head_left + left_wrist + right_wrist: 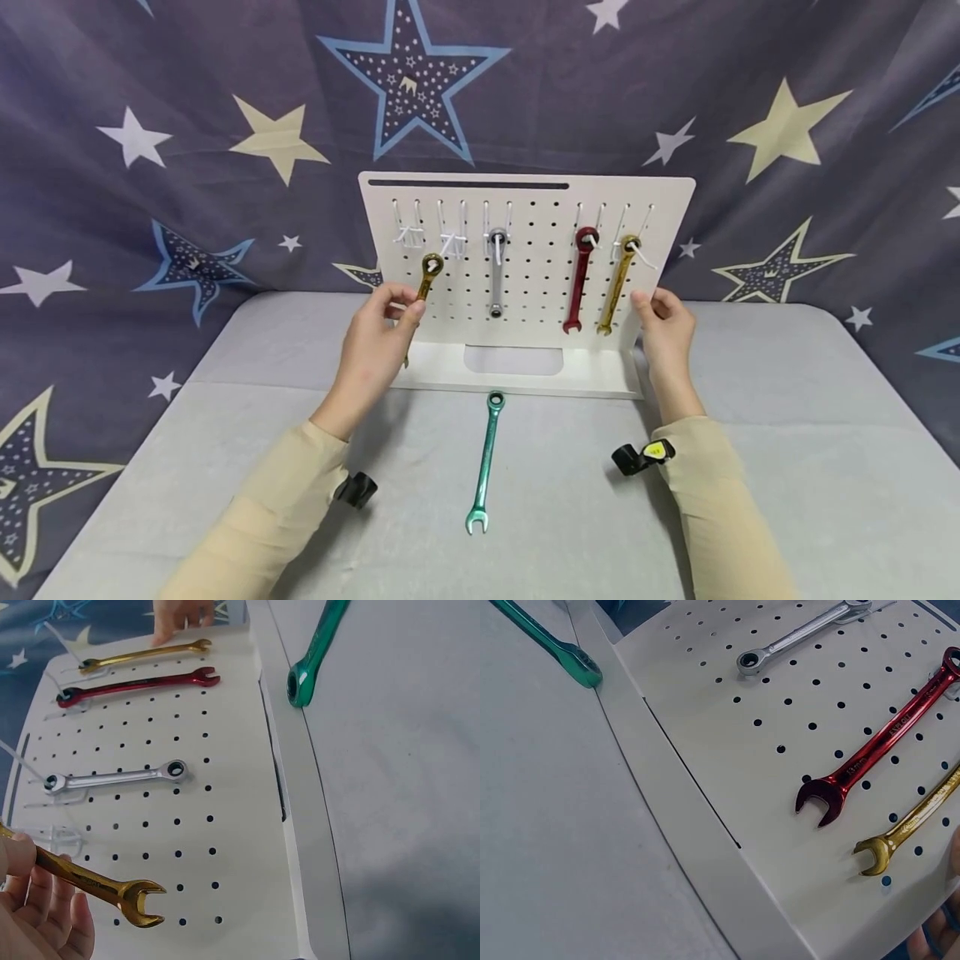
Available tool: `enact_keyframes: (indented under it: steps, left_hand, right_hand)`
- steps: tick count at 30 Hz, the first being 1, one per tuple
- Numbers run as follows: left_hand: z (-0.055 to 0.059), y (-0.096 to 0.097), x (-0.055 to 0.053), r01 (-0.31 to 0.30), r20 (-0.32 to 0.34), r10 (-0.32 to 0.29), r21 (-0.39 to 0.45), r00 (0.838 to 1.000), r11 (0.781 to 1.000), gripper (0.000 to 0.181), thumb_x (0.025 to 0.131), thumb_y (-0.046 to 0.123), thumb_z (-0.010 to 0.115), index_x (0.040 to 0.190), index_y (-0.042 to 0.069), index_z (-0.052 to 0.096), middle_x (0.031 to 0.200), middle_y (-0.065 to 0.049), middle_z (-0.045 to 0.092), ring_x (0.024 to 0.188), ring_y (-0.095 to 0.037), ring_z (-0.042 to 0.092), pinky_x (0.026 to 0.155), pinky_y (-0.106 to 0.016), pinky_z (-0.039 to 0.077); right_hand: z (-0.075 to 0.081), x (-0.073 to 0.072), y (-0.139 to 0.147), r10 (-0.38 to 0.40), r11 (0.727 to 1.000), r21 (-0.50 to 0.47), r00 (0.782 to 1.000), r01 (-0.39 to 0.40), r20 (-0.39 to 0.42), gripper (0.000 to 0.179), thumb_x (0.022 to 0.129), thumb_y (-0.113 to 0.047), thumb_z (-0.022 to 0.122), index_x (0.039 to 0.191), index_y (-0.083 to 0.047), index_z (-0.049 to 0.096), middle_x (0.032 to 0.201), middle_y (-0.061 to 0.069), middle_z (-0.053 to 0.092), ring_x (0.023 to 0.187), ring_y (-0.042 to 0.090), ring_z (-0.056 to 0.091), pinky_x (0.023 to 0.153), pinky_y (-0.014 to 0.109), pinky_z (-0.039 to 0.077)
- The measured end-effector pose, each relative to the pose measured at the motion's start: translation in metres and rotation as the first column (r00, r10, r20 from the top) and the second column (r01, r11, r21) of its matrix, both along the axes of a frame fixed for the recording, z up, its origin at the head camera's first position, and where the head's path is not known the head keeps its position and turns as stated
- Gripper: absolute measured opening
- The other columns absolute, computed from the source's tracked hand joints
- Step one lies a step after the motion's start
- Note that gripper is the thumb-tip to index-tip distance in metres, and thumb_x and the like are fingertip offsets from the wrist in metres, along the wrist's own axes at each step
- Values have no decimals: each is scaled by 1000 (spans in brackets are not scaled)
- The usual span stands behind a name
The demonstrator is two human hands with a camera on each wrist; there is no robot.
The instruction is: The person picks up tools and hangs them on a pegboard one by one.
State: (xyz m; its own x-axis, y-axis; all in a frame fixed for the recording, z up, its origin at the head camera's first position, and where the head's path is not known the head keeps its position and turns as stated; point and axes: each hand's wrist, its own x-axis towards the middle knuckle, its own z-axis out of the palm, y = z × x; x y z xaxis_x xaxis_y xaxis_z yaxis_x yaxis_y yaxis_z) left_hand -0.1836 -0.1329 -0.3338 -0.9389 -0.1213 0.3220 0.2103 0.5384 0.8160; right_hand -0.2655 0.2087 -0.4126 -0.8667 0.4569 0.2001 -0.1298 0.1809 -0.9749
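Note:
My left hand [378, 337] pinches a dark gold combination wrench [97, 883] by its shank, ring end up and open jaw down. Its ring sits at the tip of a white hook [452, 243] on the pegboard [532, 287]; whether the hook passes through it I cannot tell. With thumb and fingers, my right hand [667, 337] grips the board's right edge. From other hooks hang a silver wrench [497, 275], a red wrench [578, 283] and a lighter gold wrench [617, 287]. A green wrench [487, 462] lies in front of the board, ring end toward it.
Another white hook [408, 236] at the board's far left bears nothing. The board's white base [435, 367] stands on a table with a light grey cloth [570, 492]. Behind hangs a dark curtain [562, 100] with stars.

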Motion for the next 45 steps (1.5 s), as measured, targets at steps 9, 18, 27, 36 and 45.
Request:
enact_keyframes:
  steps: [9, 18, 27, 36, 45]
  left_hand:
    - [-2, 6, -19, -16, 22, 16, -2, 1000, 1000, 17, 99, 20, 63, 111, 8, 63, 103, -10, 67, 98, -24, 59, 79, -39, 42]
    - [-9, 11, -36, -11, 34, 9, 66, 999, 998, 16, 99, 17, 62, 110, 6, 61, 106, -10, 65, 95, -23, 59, 75, -36, 45]
    - [-13, 16, -50, -22, 23, 19, 101, 1000, 995, 17, 99, 17, 63, 110, 5, 61, 108, -10, 64, 92, -22, 61, 72, -33, 46]
    - [-16, 20, -58, -28, 35, 24, 134, 999, 991, 18, 98, 18, 64, 111, 6, 62, 107, -8, 64, 89, -18, 60, 72, -31, 47]
    - [-23, 21, -64, -27, 50, 20, 136, 999, 990, 23, 98, 23, 64, 113, 6, 62, 108, -8, 65, 94, -21, 61, 78, -32, 48]
  right_hand:
    - [0, 0, -1, -12, 1000, 7, 999, 11, 35, 40, 93, -32, 70, 112, 3, 65, 78, -13, 57, 73, 4, 50, 66, 17, 42]
    - [-2, -2, -1, -22, 1000, 11, 999, 22, 26, 39, 93, -30, 70, 113, 4, 64, 80, -12, 57, 74, 4, 50, 68, 17, 42]
    - [-4, -2, -2, -30, 1000, 9, 1000, 30, -1, 41, 92, -29, 71, 112, 6, 65, 80, -12, 58, 77, 4, 52, 70, 17, 42]
    - [-4, -2, -2, -40, 999, 6, 999, 40, -5, 41, 92, -29, 71, 112, 6, 65, 78, -14, 58, 77, 4, 53, 72, 19, 42]
    - [-5, -3, -2, -41, 999, 13, 999, 41, -21, 42, 91, -31, 71, 109, 6, 66, 75, -17, 57, 75, 4, 52, 70, 18, 42]
